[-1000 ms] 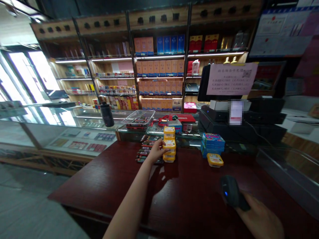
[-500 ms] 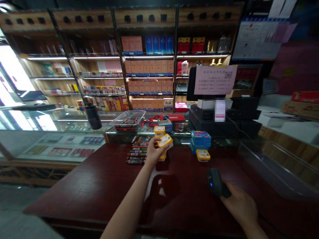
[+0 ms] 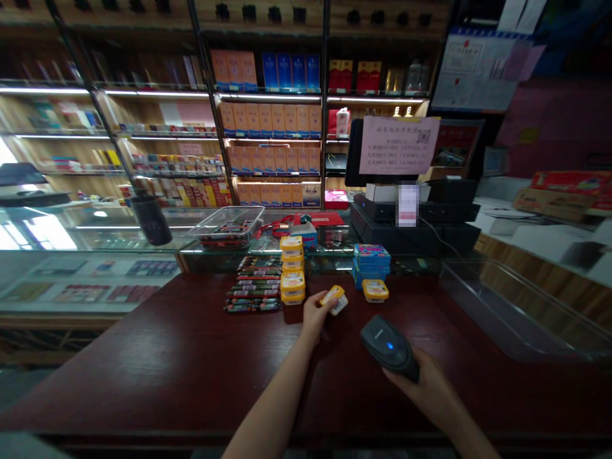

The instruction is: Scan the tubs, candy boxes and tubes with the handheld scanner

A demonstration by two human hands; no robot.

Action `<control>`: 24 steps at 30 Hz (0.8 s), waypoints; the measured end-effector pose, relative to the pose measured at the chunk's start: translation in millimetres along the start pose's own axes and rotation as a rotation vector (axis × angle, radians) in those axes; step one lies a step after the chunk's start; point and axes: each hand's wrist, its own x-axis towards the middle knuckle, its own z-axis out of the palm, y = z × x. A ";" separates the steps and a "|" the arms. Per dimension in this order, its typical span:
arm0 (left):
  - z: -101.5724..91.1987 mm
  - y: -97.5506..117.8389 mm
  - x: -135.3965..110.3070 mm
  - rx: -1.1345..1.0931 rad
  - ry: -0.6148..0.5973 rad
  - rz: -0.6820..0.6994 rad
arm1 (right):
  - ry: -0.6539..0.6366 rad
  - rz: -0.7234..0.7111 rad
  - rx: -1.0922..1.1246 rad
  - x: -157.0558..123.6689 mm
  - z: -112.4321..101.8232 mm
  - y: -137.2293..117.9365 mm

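Observation:
My left hand [image 3: 315,313] is closed on a small yellow-lidded plastic box [image 3: 335,299], held tilted above the dark red table. In my right hand [image 3: 430,382] is a black barcode scanner [image 3: 389,347] with a blue light lit, its head angled toward that box. Left of the held box stand stacks of similar yellow-lidded boxes [image 3: 292,282], beside a row of dark, pen-like packets [image 3: 254,290]. To the right, another yellow-lidded box [image 3: 375,290] sits in front of a stack of blue boxes [image 3: 371,262].
A clear plastic bin [image 3: 507,319] lies at the right. Behind the table, a glass counter holds a clear tray of packets [image 3: 229,226], a dark tumbler [image 3: 152,220] and a monitor with a paper sign [image 3: 399,145]. Shelves of boxed goods [image 3: 270,121] line the back.
My left hand has moved the yellow-lidded box right and toward me, away from the stacks. My right hand has raised the scanner and turned it left toward the box. The view has shifted right.

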 end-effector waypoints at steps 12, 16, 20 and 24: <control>-0.5 -3.6 1.7 -0.036 -0.055 -0.033 | -0.186 -0.030 -0.069 5.0 0.2 -2.1; -0.5 -2.3 -0.4 -0.032 -0.047 -0.038 | -0.122 -0.033 -0.283 5.9 -5.7 0.7; 1.0 3.4 -5.5 0.006 0.009 0.016 | -0.002 -0.021 -0.664 9.6 -15.1 12.4; 6.3 9.0 -8.7 0.019 -0.020 0.055 | 0.120 -0.078 -0.846 11.9 -18.2 40.4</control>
